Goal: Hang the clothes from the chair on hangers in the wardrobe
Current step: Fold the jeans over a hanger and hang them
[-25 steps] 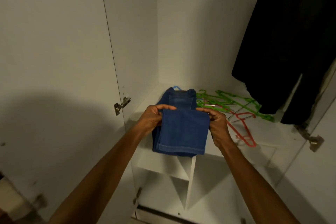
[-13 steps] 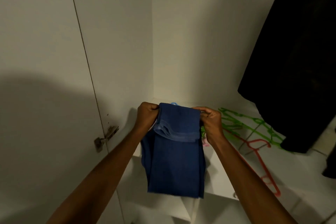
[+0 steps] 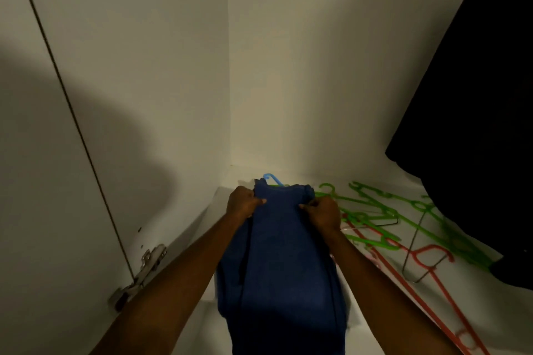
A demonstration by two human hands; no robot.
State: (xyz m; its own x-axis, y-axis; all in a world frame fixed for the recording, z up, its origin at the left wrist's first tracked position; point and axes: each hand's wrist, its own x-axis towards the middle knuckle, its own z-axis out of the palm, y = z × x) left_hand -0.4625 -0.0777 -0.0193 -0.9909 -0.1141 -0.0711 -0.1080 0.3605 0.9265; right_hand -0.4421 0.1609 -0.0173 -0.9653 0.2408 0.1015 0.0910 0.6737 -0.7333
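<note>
Folded blue denim jeans (image 3: 279, 268) hang in the lower centre of the frame, draped over what appears to be a light blue plastic hanger (image 3: 272, 179), of which only the hook shows above the fold. The left hand (image 3: 242, 204) is clenched on the left end of the fold and the right hand (image 3: 321, 212) pinches the right end, so both are grasping the jeans at the top while the legs drop toward the bottom edge.

This garment looks loaded on its hanger but is not yet on a rail; no rail shows in this view, so the hook presumably has to go up past the top of the frame. At the right edge a dark hanging garment (image 3: 476, 95) is already up. Spare bright green plastic hangers (image 3: 383, 210) and thin red plastic hangers (image 3: 432, 274) lie loose on the white wardrobe shelf (image 3: 360, 311) at lower right, ready for further clothes. The chair is out of view, so how many pieces remain cannot be told.
</note>
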